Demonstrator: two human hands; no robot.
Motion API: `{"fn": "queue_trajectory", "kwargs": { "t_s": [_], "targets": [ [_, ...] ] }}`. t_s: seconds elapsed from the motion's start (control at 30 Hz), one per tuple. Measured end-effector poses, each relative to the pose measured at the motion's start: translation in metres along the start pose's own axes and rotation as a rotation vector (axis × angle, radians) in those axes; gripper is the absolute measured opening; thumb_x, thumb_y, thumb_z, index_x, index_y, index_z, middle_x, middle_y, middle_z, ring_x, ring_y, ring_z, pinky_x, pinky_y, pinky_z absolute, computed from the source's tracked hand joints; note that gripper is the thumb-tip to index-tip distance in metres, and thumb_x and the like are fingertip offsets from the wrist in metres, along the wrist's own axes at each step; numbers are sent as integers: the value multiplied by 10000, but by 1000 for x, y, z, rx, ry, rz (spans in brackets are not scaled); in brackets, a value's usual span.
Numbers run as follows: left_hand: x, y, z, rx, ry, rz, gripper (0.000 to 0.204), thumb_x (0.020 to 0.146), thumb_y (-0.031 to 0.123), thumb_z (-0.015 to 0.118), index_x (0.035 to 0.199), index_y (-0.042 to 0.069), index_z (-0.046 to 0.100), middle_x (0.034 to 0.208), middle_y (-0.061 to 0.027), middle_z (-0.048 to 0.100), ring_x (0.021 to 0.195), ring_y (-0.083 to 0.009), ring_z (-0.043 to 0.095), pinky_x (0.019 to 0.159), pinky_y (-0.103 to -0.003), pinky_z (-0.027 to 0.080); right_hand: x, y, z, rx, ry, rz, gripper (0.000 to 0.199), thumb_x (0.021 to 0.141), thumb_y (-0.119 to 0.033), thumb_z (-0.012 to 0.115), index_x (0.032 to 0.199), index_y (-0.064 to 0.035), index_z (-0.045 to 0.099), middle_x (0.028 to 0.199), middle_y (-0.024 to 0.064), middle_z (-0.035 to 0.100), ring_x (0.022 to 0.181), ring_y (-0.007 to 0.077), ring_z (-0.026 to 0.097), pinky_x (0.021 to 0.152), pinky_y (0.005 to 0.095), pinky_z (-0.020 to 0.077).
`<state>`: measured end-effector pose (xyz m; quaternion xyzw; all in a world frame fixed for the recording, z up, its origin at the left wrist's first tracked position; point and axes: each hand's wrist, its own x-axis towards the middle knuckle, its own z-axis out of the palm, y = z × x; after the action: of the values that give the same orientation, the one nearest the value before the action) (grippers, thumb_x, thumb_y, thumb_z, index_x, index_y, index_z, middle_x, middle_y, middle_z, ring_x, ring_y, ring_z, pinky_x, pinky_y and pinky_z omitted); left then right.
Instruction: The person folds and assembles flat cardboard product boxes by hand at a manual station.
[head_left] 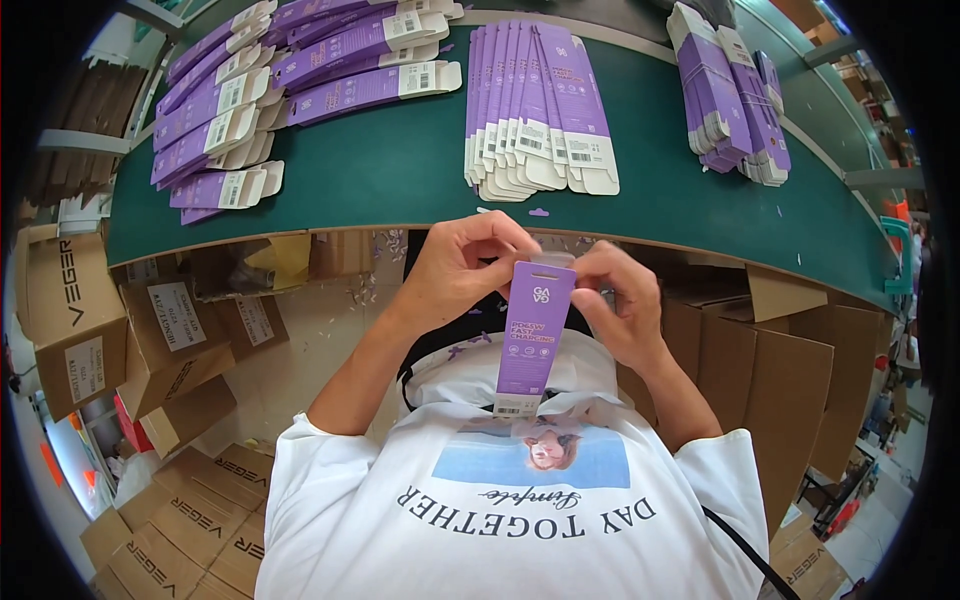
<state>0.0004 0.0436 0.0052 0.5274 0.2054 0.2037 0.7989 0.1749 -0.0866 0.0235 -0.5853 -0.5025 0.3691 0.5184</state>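
Note:
A slim purple-and-white cardboard box (pixel 528 335) stands upright in front of my chest, its printed face toward me and a hanging slot near its top. My left hand (pixel 468 265) pinches it at the upper left corner, fingers curled around the top flap. At the upper right edge my right hand (pixel 622 298) grips the box between thumb and bent fingers. A pale flap (pixel 550 257) shows at the top, between both hands. Part of the fingertips is hidden behind the box.
On the green table (pixel 380 165) lie a fanned row of flat purple boxes (pixel 545 100), piles of them on the left (pixel 215 125) and bundles on the right (pixel 720 95). Small purple scraps (pixel 540 212) lie by the near edge. Brown cartons (pixel 175 320) stand below.

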Motion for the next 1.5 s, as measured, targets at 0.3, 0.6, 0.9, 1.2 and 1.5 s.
{"fn": "queue_trajectory", "kwargs": {
  "t_s": [0.3,0.6,0.9,1.2,1.5],
  "targets": [
    [-4,3,3,-15,-15,57,121,846,-68,666,909,16,726,981,-91,698,739,-98,587,621,-194,495,6,13,-8,540,-51,349,96,950,-70,649,996,-10,707,946,62,671,795,106,584,752,217,497],
    [-11,-32,23,84,211,145,102,968,72,613,997,22,697,940,-33,683,729,-70,542,631,-180,443,-7,32,5,406,33,167,148,950,-97,662,1058,-13,716,1012,52,681,810,113,575,760,234,496],
    [-12,-54,24,-97,256,40,105,996,90,587,1012,31,673,911,-11,656,708,-50,499,637,-182,417,-3,25,-11,93,-100,-35,171,855,-29,716,1026,-18,725,1008,60,682,804,133,561,731,238,482],
    [-19,-70,43,-12,419,176,60,990,81,592,988,37,632,856,6,608,704,-40,488,615,-175,411,1,42,-7,14,-144,-170,303,833,24,713,1133,-5,684,1097,98,675,831,136,583,742,245,505],
    [0,-14,-40,-137,740,437,95,982,80,601,1073,54,605,954,-42,619,742,-78,563,612,-180,448,7,5,13,270,-275,202,450,913,46,612,1358,1,557,1163,118,655,906,116,613,765,218,499]
  ]
}}
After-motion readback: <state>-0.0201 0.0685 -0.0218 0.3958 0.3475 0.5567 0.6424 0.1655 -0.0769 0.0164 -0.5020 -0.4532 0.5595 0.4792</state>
